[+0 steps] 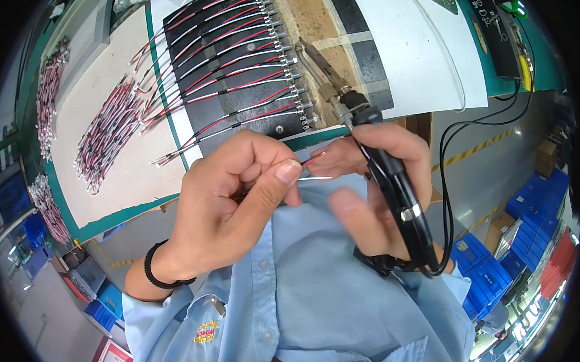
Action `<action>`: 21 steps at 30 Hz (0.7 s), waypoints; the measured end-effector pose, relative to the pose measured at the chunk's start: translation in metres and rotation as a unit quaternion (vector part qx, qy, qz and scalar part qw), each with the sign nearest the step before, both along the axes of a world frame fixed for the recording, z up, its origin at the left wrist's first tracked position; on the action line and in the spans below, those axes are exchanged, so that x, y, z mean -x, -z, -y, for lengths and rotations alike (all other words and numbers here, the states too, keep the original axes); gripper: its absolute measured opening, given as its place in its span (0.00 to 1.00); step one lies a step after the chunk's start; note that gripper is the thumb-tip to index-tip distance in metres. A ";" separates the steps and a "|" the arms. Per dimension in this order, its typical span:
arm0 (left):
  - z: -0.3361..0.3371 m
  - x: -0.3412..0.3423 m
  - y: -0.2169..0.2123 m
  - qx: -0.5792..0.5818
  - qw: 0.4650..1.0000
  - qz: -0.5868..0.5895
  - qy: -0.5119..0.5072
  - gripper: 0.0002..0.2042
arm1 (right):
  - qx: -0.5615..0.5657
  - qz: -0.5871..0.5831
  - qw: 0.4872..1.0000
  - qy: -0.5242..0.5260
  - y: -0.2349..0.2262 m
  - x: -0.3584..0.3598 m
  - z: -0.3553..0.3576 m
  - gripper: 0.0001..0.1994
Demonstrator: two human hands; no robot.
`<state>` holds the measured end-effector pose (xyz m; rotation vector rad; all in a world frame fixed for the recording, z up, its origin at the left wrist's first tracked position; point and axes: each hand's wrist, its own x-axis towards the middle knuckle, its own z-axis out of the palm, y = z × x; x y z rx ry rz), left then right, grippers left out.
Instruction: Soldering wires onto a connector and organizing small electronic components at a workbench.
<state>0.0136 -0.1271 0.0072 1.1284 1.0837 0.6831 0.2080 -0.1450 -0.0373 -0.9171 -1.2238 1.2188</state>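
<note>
My left hand [223,199] is closed in a pinch on a thin wire lead [317,178]. Its red and white ends stick out past the thumb toward my other hand. My right hand [412,157] holds a black soldering iron [387,171] with a metal tip, which points up and left over the fixture. The right thumb is smeared by motion. Beyond my hands lies a black fixture board [236,109], where several red, white and black wires [234,52] run side by side into small metal connectors [298,90] along its right edge.
Loose wire bundles [112,126] lie on a pale board to the left, with another bundle [52,100] farther left. Black cables [447,175] trail from the iron on the right. A black tool unit [494,33] sits at the far right. Blue crates [478,270] stand below.
</note>
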 end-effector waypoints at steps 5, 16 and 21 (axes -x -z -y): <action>-0.001 0.001 0.009 -0.007 0.999 0.025 0.025 0.06 | -0.005 0.037 0.999 -0.011 0.000 0.001 0.000 0.26; -0.004 0.002 0.016 0.035 0.995 0.096 0.006 0.10 | 0.017 0.065 0.997 -0.046 -0.002 -0.006 -0.003 0.25; -0.006 0.007 0.017 0.065 0.992 0.111 0.007 0.11 | 0.037 0.065 0.997 -0.019 -0.006 -0.004 -0.001 0.22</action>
